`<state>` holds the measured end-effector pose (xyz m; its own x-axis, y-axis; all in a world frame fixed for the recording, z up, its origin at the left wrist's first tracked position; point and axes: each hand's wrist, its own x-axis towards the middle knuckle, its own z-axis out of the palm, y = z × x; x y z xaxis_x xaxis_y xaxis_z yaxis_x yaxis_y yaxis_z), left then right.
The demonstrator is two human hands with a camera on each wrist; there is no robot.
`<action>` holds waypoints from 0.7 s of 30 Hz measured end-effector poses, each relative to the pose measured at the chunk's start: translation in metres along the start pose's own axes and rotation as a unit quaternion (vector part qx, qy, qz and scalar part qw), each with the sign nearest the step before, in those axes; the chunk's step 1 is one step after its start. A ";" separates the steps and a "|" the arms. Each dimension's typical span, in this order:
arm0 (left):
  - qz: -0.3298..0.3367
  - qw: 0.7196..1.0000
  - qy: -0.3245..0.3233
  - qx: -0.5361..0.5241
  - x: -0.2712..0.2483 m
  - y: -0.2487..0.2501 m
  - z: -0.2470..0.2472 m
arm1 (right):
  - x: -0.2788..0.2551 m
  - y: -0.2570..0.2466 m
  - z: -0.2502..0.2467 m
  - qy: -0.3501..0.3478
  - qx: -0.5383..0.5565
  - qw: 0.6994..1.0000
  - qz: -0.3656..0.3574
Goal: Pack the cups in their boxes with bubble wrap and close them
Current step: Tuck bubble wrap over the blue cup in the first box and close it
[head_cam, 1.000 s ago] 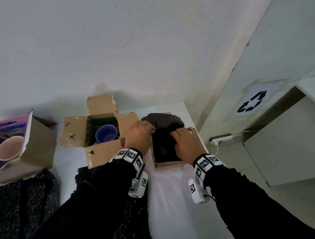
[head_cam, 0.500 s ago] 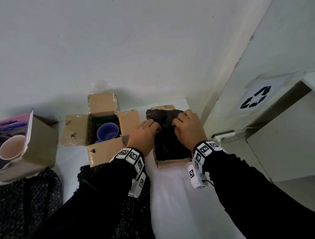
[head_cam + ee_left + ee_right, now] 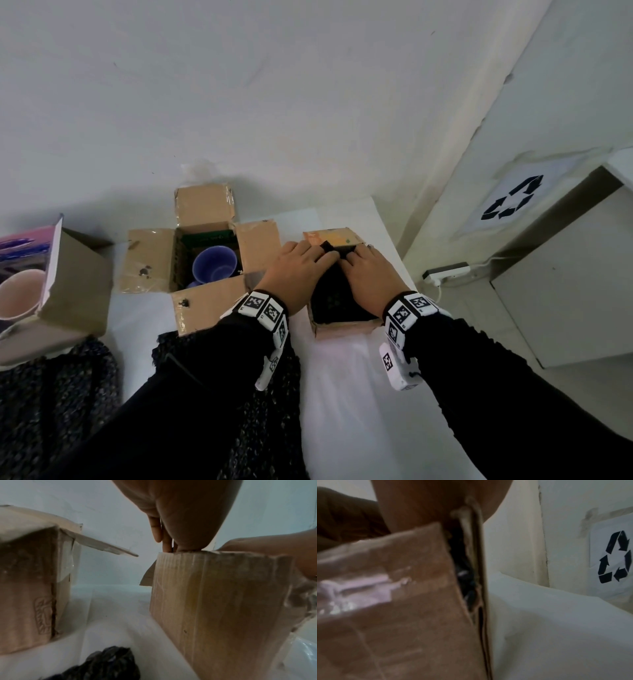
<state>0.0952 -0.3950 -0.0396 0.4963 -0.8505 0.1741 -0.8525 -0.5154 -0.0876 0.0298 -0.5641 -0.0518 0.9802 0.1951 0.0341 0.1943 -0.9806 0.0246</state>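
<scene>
A small cardboard box [image 3: 342, 329] stands on the white table, stuffed with dark bubble wrap [image 3: 331, 302]; any cup inside is hidden. Both hands lie flat on the wrap. My left hand [image 3: 306, 262] and my right hand [image 3: 364, 265] push its far end down with straight fingers, just before the box's far flap [image 3: 337, 236]. A small fold of wrap sticks up between the fingertips. In the left wrist view my left hand's fingers [image 3: 167, 543] reach down behind the box wall [image 3: 214, 595]. To the left, a blue cup [image 3: 214, 264] sits in an open box [image 3: 205, 308].
At the far left stands a box [image 3: 73, 281] with a pink cup [image 3: 19, 296] showing. Dark bubble wrap sheets [image 3: 51, 394] lie on the table near me. The wall is close behind the boxes. The table's right edge drops beside a power strip [image 3: 445, 272] and a cabinet.
The wrap bulged above the box a second ago. Both hands slid to its far end and pushed it down inside, and the far flap now shows.
</scene>
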 end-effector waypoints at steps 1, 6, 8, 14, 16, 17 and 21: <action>0.002 1.000 -0.018 0.009 0.000 0.001 0.001 | 0.001 -0.001 0.002 -0.001 -0.012 1.000 -0.002; -0.025 0.994 -0.082 0.073 0.001 0.006 -0.004 | -0.002 0.001 0.005 0.027 -0.042 0.999 0.007; -0.038 0.990 -0.083 0.103 0.001 0.008 -0.008 | -0.003 0.000 0.004 0.025 -0.049 0.998 0.010; -0.054 0.985 -0.134 0.098 0.005 0.006 -0.015 | 0.001 -0.004 0.002 -0.008 -0.055 0.998 0.022; -0.065 0.985 -0.139 0.084 0.002 0.006 -0.013 | -0.002 -0.002 0.003 0.012 -0.077 0.997 0.019; -0.071 0.985 -0.140 0.077 0.001 0.006 -0.011 | -0.004 0.000 0.004 0.025 -0.085 0.996 0.018; -0.086 0.982 -0.155 0.067 0.003 0.008 -0.008 | -0.007 0.004 0.006 0.051 -0.100 0.994 0.000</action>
<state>0.0885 -0.4016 -0.0323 0.6749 -0.7302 -0.1066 -0.7326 -0.6458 -0.2150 0.0240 -0.5697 -0.0582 0.9693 0.2050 0.1358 0.1719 -0.9598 0.2220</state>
